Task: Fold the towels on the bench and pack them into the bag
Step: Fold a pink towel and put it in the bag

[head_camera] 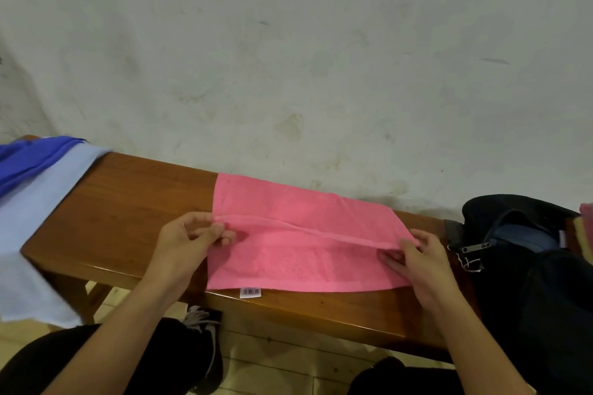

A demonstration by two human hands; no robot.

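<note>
Left hand (189, 239) and right hand (417, 261) each pinched an end of the pink terry towel's (298, 253) raised fold on the brown wooden bench (128, 202); bare wood lay leftward.

It looked like a plain home room. A stained plaster wall (288, 58) filled the upper frame. A wooden bench (128, 202) and pale floor tiles (272, 362) sat lower down.
</note>
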